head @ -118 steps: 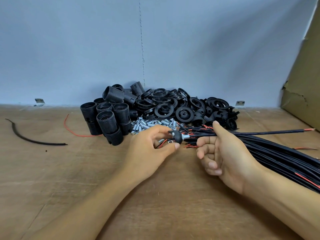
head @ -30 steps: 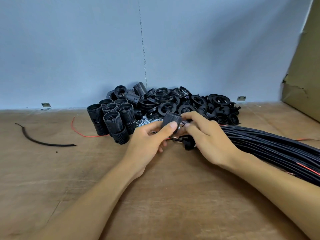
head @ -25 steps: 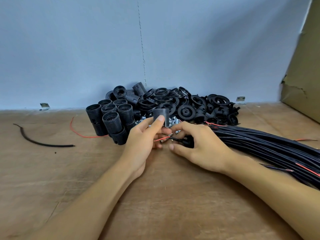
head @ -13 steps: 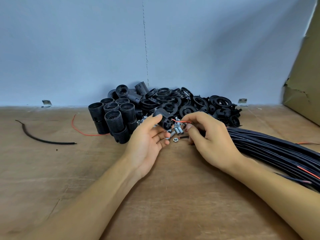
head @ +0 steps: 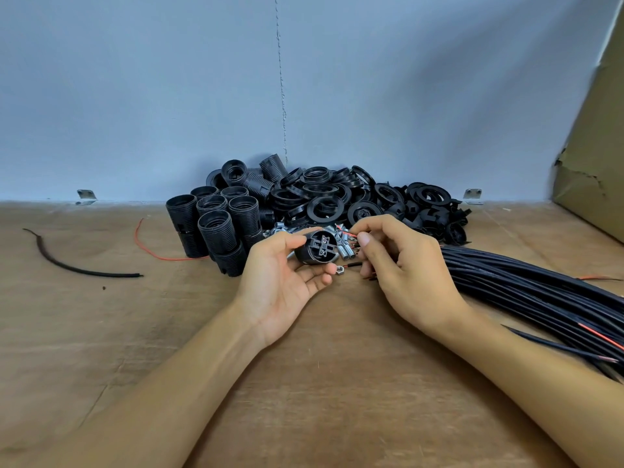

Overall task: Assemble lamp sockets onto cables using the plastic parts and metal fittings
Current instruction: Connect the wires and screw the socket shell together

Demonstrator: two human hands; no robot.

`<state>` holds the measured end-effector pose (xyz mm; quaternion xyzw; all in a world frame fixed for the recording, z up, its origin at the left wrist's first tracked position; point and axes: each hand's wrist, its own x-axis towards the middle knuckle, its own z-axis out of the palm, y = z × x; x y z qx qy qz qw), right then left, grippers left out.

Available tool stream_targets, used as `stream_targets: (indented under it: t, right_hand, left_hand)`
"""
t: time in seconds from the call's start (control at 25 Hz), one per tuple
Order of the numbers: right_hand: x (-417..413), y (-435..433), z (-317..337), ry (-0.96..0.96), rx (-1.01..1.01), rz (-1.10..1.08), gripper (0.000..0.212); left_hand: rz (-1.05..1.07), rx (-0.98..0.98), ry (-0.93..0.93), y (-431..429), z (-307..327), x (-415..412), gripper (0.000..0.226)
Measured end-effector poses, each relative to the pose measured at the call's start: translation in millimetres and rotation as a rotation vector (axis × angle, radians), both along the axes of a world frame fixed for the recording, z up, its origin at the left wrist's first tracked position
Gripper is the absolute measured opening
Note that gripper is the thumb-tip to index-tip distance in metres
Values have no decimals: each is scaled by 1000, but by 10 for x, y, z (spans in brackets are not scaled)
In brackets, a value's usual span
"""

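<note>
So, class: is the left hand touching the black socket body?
Touching. The head view shows the left hand gripping the black socket body, thumb on top and fingers beneath.

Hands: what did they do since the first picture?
The left hand picked up a socket and turned its open end toward the camera. The right hand no longer holds a cable out; it pinches a red wire beside the socket. The parts pile and cable bundle stayed put.

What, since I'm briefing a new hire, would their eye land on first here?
The heap of black ribbed plastic socket shells and rings sits centre back against the wall. In front, the left hand holds a black socket body, the right hand pinches a thin red wire beside it.
</note>
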<state>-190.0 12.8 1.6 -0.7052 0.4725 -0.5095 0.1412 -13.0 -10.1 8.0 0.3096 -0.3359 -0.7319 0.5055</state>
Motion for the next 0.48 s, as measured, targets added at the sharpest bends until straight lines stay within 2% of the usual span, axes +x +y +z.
stream_targets:
  t: [0.48]
  right_hand:
    - [20,25,29,3,26,43,4]
  left_hand:
    - [-78,7,-16,-40,3,69,41]
